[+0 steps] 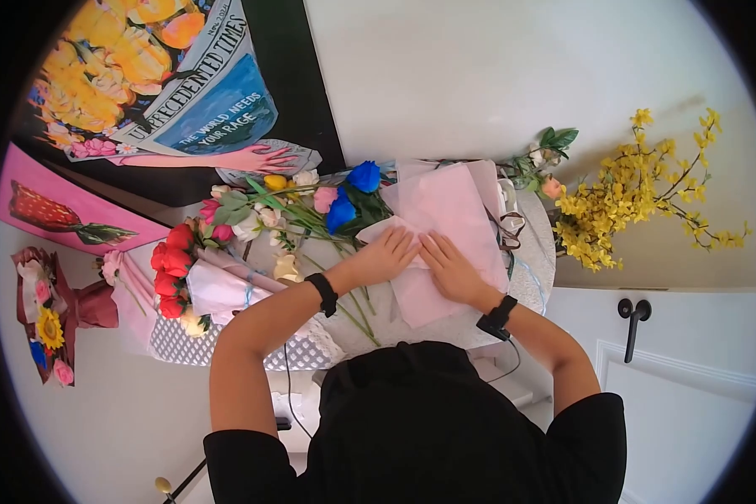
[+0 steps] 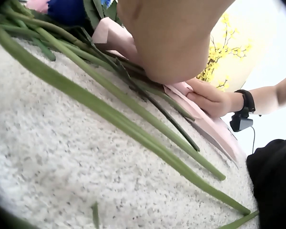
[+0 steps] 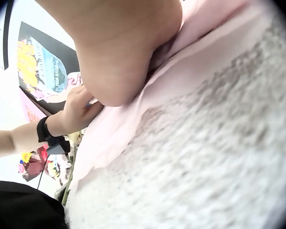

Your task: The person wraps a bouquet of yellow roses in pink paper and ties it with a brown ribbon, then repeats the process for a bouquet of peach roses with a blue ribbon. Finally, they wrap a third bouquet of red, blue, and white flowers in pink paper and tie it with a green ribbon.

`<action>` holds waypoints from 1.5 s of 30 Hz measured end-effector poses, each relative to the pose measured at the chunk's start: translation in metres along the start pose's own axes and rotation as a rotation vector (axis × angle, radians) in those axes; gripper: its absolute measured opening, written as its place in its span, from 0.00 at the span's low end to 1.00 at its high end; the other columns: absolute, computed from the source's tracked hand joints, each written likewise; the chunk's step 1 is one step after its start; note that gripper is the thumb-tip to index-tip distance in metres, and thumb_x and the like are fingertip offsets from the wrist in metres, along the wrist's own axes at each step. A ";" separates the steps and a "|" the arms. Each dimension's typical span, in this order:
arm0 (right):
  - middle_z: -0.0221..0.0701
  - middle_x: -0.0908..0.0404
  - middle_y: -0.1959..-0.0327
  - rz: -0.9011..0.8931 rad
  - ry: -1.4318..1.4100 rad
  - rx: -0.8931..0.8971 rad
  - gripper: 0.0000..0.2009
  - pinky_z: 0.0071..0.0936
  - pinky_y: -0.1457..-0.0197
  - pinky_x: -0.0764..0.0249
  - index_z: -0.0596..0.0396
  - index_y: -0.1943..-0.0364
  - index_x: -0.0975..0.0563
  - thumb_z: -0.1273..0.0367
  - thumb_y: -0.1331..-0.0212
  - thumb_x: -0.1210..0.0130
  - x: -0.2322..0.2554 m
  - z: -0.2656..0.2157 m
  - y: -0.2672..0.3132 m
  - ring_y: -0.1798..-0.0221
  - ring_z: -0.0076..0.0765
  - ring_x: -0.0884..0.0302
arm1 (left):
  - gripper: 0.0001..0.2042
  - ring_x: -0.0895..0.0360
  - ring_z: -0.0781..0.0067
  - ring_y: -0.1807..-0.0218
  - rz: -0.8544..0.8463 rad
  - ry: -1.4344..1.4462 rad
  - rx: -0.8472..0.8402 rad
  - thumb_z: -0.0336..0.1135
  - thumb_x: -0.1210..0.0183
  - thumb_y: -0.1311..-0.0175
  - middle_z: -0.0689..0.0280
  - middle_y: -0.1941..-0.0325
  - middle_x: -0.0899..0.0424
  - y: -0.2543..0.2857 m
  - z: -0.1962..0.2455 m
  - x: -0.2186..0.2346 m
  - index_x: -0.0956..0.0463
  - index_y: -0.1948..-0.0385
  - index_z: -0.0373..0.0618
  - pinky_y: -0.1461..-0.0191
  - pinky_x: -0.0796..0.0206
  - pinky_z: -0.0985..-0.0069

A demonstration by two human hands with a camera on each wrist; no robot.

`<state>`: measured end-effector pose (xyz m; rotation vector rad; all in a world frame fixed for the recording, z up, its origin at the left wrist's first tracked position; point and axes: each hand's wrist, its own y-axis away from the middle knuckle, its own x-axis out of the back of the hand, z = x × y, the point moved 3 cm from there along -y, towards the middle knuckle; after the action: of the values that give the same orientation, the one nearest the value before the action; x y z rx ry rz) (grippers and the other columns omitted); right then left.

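Note:
Pink wrapping paper [image 1: 445, 197] lies in overlapping sheets on the speckled white tabletop. My left hand [image 1: 384, 256] rests on a folded flap at its left side, fingers extended toward the middle. Beside it, my right hand [image 1: 456, 273] presses on the paper with its fingers nearly straight, their tips close to the left fingertips. Blue roses [image 1: 341, 212] with dark leaves lie just left of the paper. In the left wrist view, long green stems [image 2: 119, 119] run across the table below the left hand. The undersides of both hands' fingers are largely hidden.
Loose flowers, including a pink rose [image 1: 325, 199], lie at the back left. A wrapped bouquet of red roses [image 1: 173, 260] sits farther left. Yellow blossom branches [image 1: 605, 210] stand at the right, near glasses [image 1: 511, 223] at the paper's edge. A painting [image 1: 185, 92] leans behind.

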<state>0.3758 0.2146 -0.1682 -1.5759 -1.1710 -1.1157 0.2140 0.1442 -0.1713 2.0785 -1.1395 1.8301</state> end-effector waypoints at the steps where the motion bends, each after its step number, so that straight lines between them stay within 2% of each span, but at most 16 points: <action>1: 0.46 0.44 0.37 0.000 0.000 0.002 0.24 0.44 0.32 0.52 0.65 0.44 0.38 0.72 0.48 0.53 0.000 -0.001 0.000 0.33 0.52 0.50 | 0.21 0.28 0.52 0.52 -0.001 -0.001 0.001 0.36 0.53 0.48 0.49 0.56 0.25 -0.001 0.002 0.001 0.30 0.54 0.31 0.47 0.38 0.59; 4: 0.47 0.42 0.39 0.116 -0.170 0.008 0.25 0.40 0.33 0.49 0.65 0.44 0.38 0.74 0.49 0.54 0.003 0.003 -0.003 0.36 0.52 0.46 | 0.20 0.27 0.53 0.54 -0.049 -0.142 0.016 0.36 0.52 0.50 0.49 0.58 0.24 -0.006 0.005 0.001 0.29 0.58 0.30 0.49 0.37 0.59; 7: 0.48 0.33 0.46 0.226 -0.504 -0.254 0.22 0.37 0.38 0.41 0.66 0.47 0.35 0.73 0.49 0.54 0.008 0.022 -0.012 0.42 0.53 0.38 | 0.20 0.28 0.51 0.53 -0.150 -0.108 0.059 0.34 0.51 0.53 0.49 0.54 0.25 -0.010 0.005 -0.005 0.28 0.58 0.31 0.49 0.35 0.62; 9: 0.43 0.26 0.56 -0.182 -0.633 -0.434 0.17 0.31 0.46 0.33 0.66 0.51 0.32 0.72 0.45 0.53 0.015 0.038 -0.032 0.51 0.41 0.28 | 0.19 0.27 0.54 0.55 -0.239 0.014 0.128 0.34 0.50 0.54 0.49 0.55 0.25 -0.014 0.001 -0.008 0.28 0.61 0.31 0.51 0.34 0.65; 10: 0.43 0.26 0.56 -0.181 -0.632 -0.429 0.17 0.31 0.46 0.33 0.66 0.51 0.32 0.72 0.45 0.53 0.017 0.048 -0.039 0.51 0.41 0.28 | 0.19 0.27 0.54 0.55 -0.240 0.010 0.130 0.34 0.50 0.54 0.49 0.55 0.25 -0.016 -0.002 -0.003 0.28 0.61 0.31 0.51 0.34 0.65; 12: 0.39 0.23 0.64 -0.525 -0.965 -0.499 0.14 0.29 0.54 0.28 0.66 0.57 0.30 0.72 0.47 0.49 0.009 0.059 -0.047 0.60 0.37 0.23 | 0.18 0.27 0.55 0.54 -0.061 -0.017 0.123 0.34 0.50 0.54 0.48 0.55 0.25 -0.020 -0.009 0.016 0.28 0.61 0.31 0.49 0.34 0.66; 13: 0.39 0.23 0.64 -0.526 -0.966 -0.494 0.14 0.29 0.54 0.28 0.66 0.57 0.30 0.72 0.47 0.49 0.010 0.058 -0.050 0.60 0.37 0.23 | 0.18 0.27 0.55 0.54 -0.064 -0.020 0.125 0.34 0.50 0.54 0.48 0.55 0.25 -0.018 -0.010 0.017 0.28 0.61 0.31 0.49 0.34 0.66; 15: 0.40 0.23 0.68 -0.818 -1.823 -0.696 0.13 0.31 0.57 0.26 0.64 0.58 0.30 0.73 0.47 0.47 0.006 0.044 -0.050 0.65 0.39 0.23 | 0.20 0.27 0.56 0.51 0.028 0.005 0.135 0.34 0.50 0.54 0.50 0.53 0.26 -0.012 -0.009 0.022 0.29 0.58 0.31 0.46 0.36 0.66; 18: 0.43 0.24 0.67 -0.857 -1.951 -0.752 0.14 0.37 0.57 0.25 0.63 0.57 0.30 0.74 0.47 0.46 -0.012 0.033 -0.049 0.64 0.41 0.24 | 0.21 0.30 0.59 0.46 0.062 0.063 0.117 0.34 0.50 0.54 0.53 0.50 0.27 0.000 -0.010 0.023 0.29 0.56 0.33 0.40 0.41 0.64; 25: 0.40 0.24 0.69 -0.739 -1.848 -0.732 0.13 0.35 0.62 0.23 0.62 0.57 0.31 0.75 0.47 0.45 -0.023 0.014 -0.049 0.68 0.38 0.23 | 0.21 0.36 0.61 0.40 -0.080 0.139 0.127 0.31 0.48 0.55 0.58 0.47 0.27 0.026 -0.013 0.050 0.28 0.55 0.37 0.36 0.48 0.59; 31: 0.37 0.23 0.71 -0.591 -1.654 -0.706 0.12 0.31 0.63 0.23 0.63 0.59 0.29 0.74 0.48 0.46 -0.022 0.008 -0.045 0.71 0.34 0.23 | 0.16 0.30 0.49 0.50 0.337 0.314 0.866 0.32 0.49 0.45 0.49 0.55 0.25 0.000 -0.104 0.072 0.31 0.55 0.37 0.43 0.40 0.62; 32: 0.36 0.24 0.71 -0.571 -1.633 -0.671 0.11 0.30 0.64 0.24 0.63 0.60 0.29 0.74 0.48 0.47 -0.021 0.007 -0.045 0.72 0.33 0.24 | 0.16 0.30 0.49 0.50 0.344 0.311 0.867 0.32 0.49 0.45 0.49 0.55 0.25 -0.001 -0.117 0.066 0.31 0.55 0.37 0.43 0.40 0.62; 34: 0.35 0.24 0.72 -0.549 -1.601 -0.632 0.11 0.29 0.65 0.25 0.63 0.60 0.28 0.74 0.48 0.47 -0.019 0.007 -0.044 0.73 0.32 0.25 | 0.14 0.25 0.49 0.57 -0.007 0.569 1.114 0.34 0.49 0.44 0.53 0.60 0.22 0.002 -0.135 0.041 0.28 0.57 0.40 0.53 0.34 0.61; 39: 0.35 0.25 0.67 -0.477 -1.541 -0.734 0.14 0.30 0.64 0.26 0.62 0.56 0.29 0.75 0.50 0.48 -0.011 0.007 -0.037 0.69 0.32 0.25 | 0.14 0.24 0.51 0.60 0.049 0.876 0.936 0.37 0.47 0.43 0.55 0.61 0.21 0.007 -0.127 0.043 0.27 0.57 0.43 0.56 0.32 0.64; 43: 0.34 0.25 0.64 -0.499 -1.601 -0.732 0.18 0.31 0.64 0.25 0.61 0.53 0.30 0.74 0.50 0.46 -0.010 0.002 -0.038 0.67 0.32 0.25 | 0.15 0.26 0.58 0.54 -0.252 0.884 0.805 0.36 0.47 0.41 0.55 0.56 0.23 0.022 -0.107 0.021 0.29 0.54 0.42 0.49 0.35 0.70; 45: 0.33 0.26 0.61 -0.449 -1.591 -0.710 0.20 0.30 0.62 0.25 0.60 0.51 0.31 0.73 0.51 0.44 -0.011 0.003 -0.041 0.64 0.32 0.25 | 0.15 0.28 0.57 0.51 0.252 0.810 0.823 0.35 0.49 0.39 0.55 0.52 0.26 0.029 -0.110 0.022 0.30 0.52 0.41 0.46 0.38 0.70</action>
<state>0.3345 0.2229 -0.1749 -3.0297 -2.3384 -0.2842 0.1090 0.1768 -0.1351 1.1212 -0.4571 3.1904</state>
